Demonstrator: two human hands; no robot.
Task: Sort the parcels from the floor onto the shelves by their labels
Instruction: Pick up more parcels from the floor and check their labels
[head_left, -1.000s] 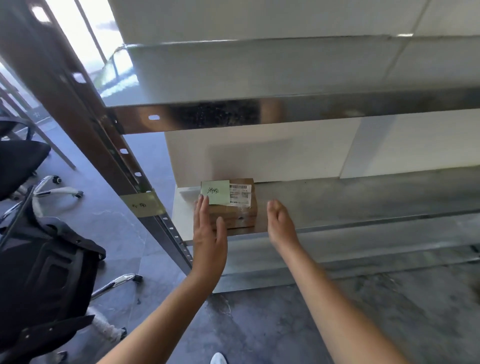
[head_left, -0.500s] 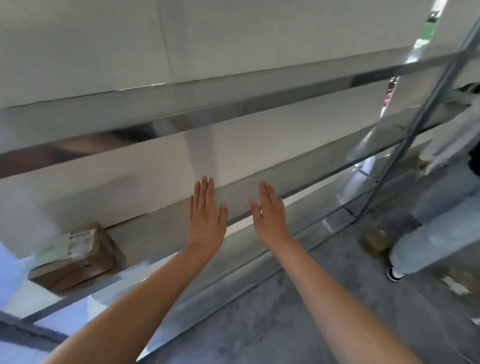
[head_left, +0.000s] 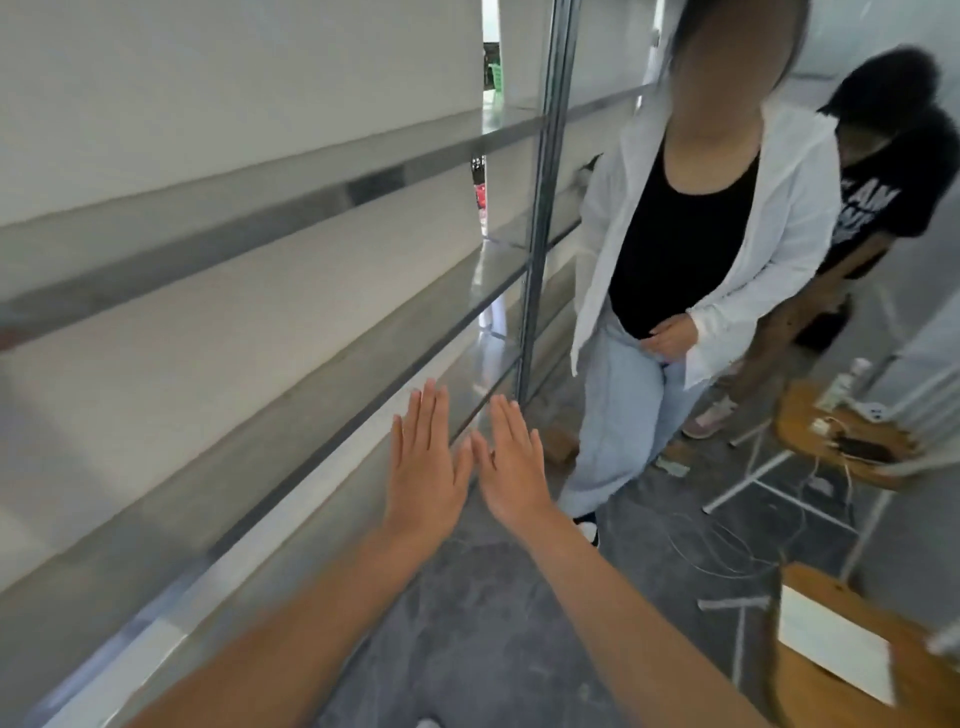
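My left hand and my right hand are stretched out flat side by side, fingers straight, holding nothing. They hover in front of the low metal shelf that runs along the left. A small brown parcel lies on the floor just beyond my right hand, by the foot of the shelf upright. Another flat parcel or paper lies on the floor farther right. The shelved parcel from earlier is out of view.
A person in a white jacket and light jeans stands close ahead on the right, a second person in black behind. Round wooden stools with cables and a paper-topped one stand at right. Cables trail over the grey floor.
My view has swung right along the shelf, away from the parcel set on it. Both hands left that parcel and now sit empty close together. The two people came into view.
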